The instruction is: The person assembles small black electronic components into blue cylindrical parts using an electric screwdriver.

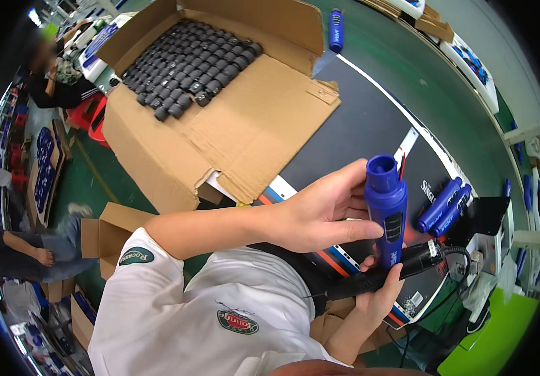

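Note:
My left hand (339,216) is closed around a blue plastic cylindrical tool housing (384,200), its thumb along the side. The housing stands nearly upright, its hollow end up, with a black slotted inset on its side. A thin red wire shows beside its upper end. Just below, my right hand (379,297) grips a black electric screwdriver (361,283) lying almost crosswise, its thin bit pointing left. A black cord (467,254) leaves its right end. The screwdriver passes close to the housing's lower end; whether they touch I cannot tell. Some right-hand fingers are hidden behind both.
An opened cardboard box (251,125) with rows of dark grey cylindrical parts (188,62) covers the far left of the black worktable (345,125). More blue housings (439,207) lie at right; another blue housing (336,31) lies far off. At left a person (57,81) sits near red stools (88,116).

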A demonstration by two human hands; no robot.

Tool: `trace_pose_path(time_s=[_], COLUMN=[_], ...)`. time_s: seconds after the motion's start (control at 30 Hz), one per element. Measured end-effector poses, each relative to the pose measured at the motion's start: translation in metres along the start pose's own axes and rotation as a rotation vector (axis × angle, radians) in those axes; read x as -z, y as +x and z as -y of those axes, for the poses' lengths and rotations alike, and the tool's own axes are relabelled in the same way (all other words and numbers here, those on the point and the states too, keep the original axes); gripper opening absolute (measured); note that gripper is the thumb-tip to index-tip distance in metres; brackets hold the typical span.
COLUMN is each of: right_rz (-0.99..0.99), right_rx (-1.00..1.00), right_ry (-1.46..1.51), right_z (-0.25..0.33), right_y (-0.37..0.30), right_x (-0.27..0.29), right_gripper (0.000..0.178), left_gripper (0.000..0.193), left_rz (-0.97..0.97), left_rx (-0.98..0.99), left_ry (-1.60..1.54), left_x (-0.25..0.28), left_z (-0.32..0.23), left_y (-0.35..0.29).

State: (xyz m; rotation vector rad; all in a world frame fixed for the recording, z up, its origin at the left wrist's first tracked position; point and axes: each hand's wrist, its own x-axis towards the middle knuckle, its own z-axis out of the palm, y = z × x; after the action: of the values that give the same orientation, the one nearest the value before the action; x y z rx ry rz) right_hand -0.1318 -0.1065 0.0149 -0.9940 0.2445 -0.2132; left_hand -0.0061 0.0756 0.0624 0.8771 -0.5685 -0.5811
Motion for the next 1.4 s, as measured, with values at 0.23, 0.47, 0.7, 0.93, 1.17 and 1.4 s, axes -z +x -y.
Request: trace_pose_path(time_s=[0.23,0.47,0.7,0.93,1.17,1.4], right_rz=[-0.049,-0.067,-0.197,-0.262,-0.341,-0.342], right_rx=[-0.019,0.066,0.133,0.248,0.278,0.32], right_ry=[0.11,0.098,0.147,0.073,-0.03,-0.086], right_z=[-0.001,0.012,0.036,0.062,0.069,0.072], right_y=[0.004,0.006,0.007,-0.015,-0.021,-0.025], right_x=[0.009,0.035,0.042,0.065,0.07,0.062], right_gripper=[0.047,0.05,0.051,0.046,0.046,0.046], left_gripper=[0.042,0.034,0.041,0.041,0.038,0.036], left_rz=[-0.631,-0.724,-0.438,-0.174,-0.06,0.008], left_rx=[-0.323,-0.08,-0.054,-0.009,-0.028,-0.04], left_ry=[1.986,2.348,0.715,0.344,0.364,0.372], left_x=[0.109,0.163,0.061,0.004,-0.01,-0.007], left_z=[-0.081,-0.086,-0.046,0.006,0.019,0.024], left_y=[-0.046,-0.094,-0.055,-0.006,0.01,0.012])
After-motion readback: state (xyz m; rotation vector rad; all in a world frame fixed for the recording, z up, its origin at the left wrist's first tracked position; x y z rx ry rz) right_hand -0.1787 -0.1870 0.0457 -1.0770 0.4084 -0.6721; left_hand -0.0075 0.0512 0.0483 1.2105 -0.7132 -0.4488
